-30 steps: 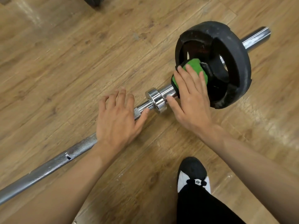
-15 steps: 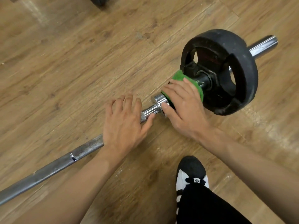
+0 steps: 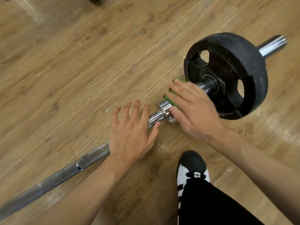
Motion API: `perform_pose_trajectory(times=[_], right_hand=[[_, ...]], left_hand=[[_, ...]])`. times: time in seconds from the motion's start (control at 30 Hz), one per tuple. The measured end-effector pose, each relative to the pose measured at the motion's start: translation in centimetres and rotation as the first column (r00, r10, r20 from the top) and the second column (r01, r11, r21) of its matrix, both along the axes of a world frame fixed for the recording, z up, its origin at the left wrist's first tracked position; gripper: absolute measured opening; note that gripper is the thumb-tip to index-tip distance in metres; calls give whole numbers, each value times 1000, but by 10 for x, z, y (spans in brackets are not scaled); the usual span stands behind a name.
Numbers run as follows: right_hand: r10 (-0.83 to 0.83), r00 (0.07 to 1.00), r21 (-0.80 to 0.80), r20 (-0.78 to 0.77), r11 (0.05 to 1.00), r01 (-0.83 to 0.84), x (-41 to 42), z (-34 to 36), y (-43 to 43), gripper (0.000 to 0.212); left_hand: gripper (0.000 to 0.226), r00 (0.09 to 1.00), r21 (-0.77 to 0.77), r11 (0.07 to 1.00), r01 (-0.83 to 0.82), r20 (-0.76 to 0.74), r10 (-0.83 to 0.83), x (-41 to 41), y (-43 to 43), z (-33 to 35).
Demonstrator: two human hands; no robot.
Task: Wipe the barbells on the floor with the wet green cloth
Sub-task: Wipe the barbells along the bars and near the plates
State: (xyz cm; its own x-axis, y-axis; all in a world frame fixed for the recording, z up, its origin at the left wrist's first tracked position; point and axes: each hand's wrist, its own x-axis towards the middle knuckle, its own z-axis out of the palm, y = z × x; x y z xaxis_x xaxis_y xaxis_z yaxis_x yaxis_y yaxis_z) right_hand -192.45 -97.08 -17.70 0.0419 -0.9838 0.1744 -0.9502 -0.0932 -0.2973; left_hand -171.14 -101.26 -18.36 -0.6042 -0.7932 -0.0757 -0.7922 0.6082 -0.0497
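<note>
**Two hands on one barbell, cloth at the sleeve**

One barbell (image 3: 90,158) lies on the wooden floor (image 3: 81,62), running from lower left to upper right. Its shaft is knurled grey up to a bright chrome collar (image 3: 164,109). Beyond the collar comes the sleeve (image 3: 207,86), which carries a single black weight plate (image 3: 253,75) standing on edge, with the sleeve's end sticking out past it.

Left hand (image 3: 131,132): palm down on the knurled shaft just short of the collar. Fingers are straight and spread, the thumb lies alongside the bar, and nothing is gripped.

Right hand (image 3: 193,109): laid over the green cloth (image 3: 179,79), which sits on the sleeve between collar and plate. Its fingers bend over the far side and the thumb is on the near side touching the collar, so the cloth is clamped to the sleeve (this hand is motion-blurred; only thin green edges show past the fingertips).

Near bottom edge: one black-and-white shoe (image 3: 191,166) under a black trouser leg (image 3: 211,202), close to the bar but apart from it.
</note>
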Motion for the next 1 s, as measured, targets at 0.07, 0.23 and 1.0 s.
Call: perform_pose_trajectory(times=[0.07,0.23,1.0], right_hand=[[-172,984,-30,-37,985,171,-14,0,0,69],[-282,957,-19,70,959,284,12,-3,-3,84],[-237,971,-174,-11,957,232,-14,-20,-6,68]], left_hand=[[63,1000,4,1000,0,14,0,0,2,0],[65,1000,9,1000,1,-2,-1,0,5,-2],[64,1000,40,999,-8,0,8,0,1,-1]])
